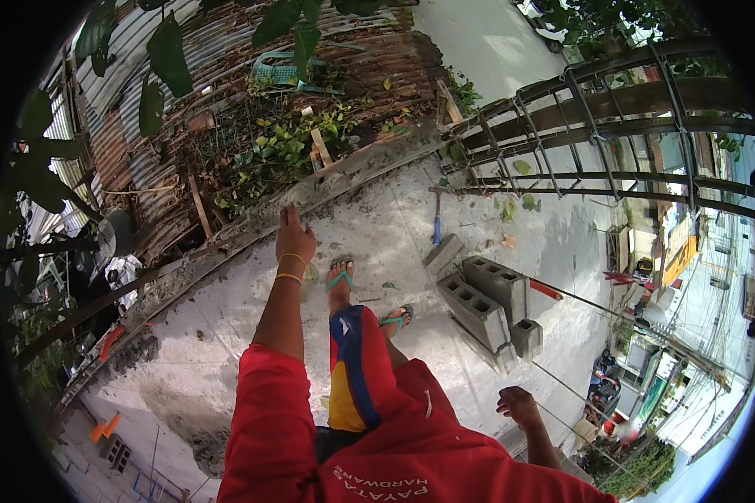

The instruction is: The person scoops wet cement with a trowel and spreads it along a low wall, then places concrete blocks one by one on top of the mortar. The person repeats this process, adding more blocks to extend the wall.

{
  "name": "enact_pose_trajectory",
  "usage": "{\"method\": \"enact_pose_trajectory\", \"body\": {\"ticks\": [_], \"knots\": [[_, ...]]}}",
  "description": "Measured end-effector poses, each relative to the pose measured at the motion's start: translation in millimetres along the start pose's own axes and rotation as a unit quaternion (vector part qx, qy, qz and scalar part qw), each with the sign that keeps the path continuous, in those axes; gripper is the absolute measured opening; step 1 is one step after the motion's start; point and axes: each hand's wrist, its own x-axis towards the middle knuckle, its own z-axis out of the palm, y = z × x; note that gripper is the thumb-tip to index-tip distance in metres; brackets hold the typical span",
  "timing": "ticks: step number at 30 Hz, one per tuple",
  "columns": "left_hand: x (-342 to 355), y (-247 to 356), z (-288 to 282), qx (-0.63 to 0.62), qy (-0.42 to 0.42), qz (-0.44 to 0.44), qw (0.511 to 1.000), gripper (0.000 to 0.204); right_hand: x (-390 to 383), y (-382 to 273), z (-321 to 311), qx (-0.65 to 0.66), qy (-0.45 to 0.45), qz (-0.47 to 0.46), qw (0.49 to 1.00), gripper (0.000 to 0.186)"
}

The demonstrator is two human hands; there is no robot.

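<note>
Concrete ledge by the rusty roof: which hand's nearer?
Left. The left hand is at the ledge, contact unclear; the right hand is well away, toward the lower right.

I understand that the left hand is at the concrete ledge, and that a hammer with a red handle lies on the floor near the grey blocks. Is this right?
Not quite: the head view shows that the hammer has a blue handle, not red. The left hand is at the ledge, and the hammer lies near the blocks.
</note>
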Motion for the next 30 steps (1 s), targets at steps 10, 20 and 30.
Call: {"method": "enact_pose_trajectory", "body": {"ticks": [10, 20, 30], "knots": [[-10.5, -0.3, -7.8, 0.025, 0.011, 0.049, 0.998, 0.06, -4.4, -23.3, 13.7, 0.042, 0.007, -0.005, 0.999, 0.032], [-89.9, -77.2, 54.1, 0.031, -0.157, 0.026, 0.987, 0.056, 14.9, -31.8, 35.8, 0.037, -0.05, 0.002, 0.998, 0.036], [-183.0, -125.4, 105.9, 0.062, -0.156, 0.005, 0.986, 0.047, 101.9, 24.6, -15.3, 0.106, -0.033, 0.007, 0.994, 0.032]]}}
